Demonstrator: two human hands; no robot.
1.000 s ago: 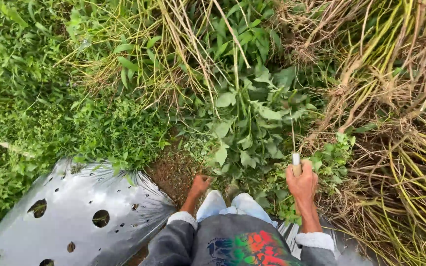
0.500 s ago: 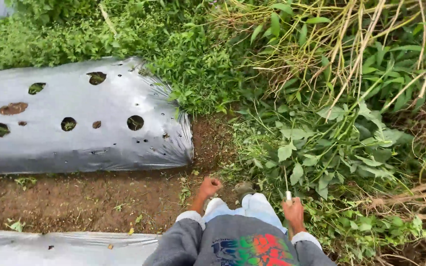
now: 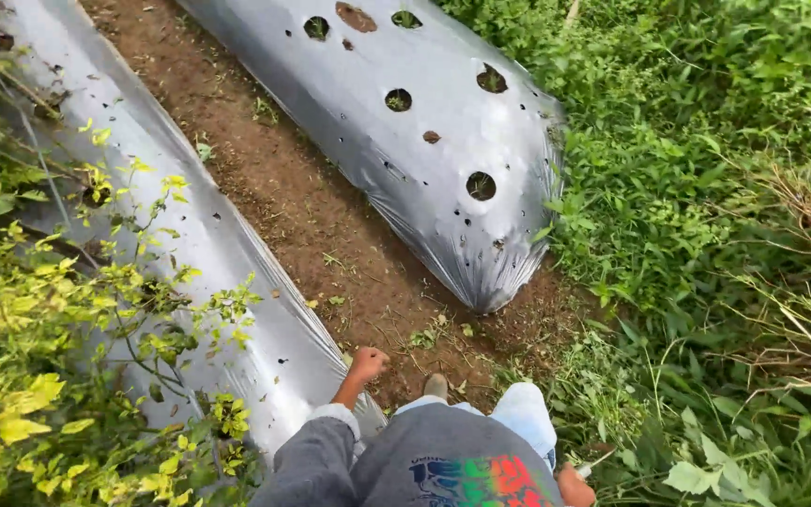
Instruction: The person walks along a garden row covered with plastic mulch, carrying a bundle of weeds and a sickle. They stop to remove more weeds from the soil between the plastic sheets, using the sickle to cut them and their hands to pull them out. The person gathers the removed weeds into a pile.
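Observation:
I look down at my grey sweatshirt and light trousers. My left hand (image 3: 367, 363) is closed in a fist with nothing seen in it, hanging over the edge of a raised bed covered in silver plastic mulch (image 3: 237, 282). My right hand (image 3: 575, 486) sits at the bottom edge, partly cut off, closed around a thin white-handled tool (image 3: 594, 462) that points into the weeds. My shoe tip (image 3: 436, 385) rests on the brown soil path (image 3: 312, 225).
A second silver mulch-covered bed (image 3: 443, 131) with round planting holes runs from the top to the middle and ends near my feet. Dense green weeds (image 3: 706, 207) fill the right side. A yellow-green leafy shrub (image 3: 39, 376) crowds the lower left.
The view has swung left: the mulch beds and soil path now run diagonally ahead, and the weeds moved to the right. My right hand dropped toward the frame's bottom edge.

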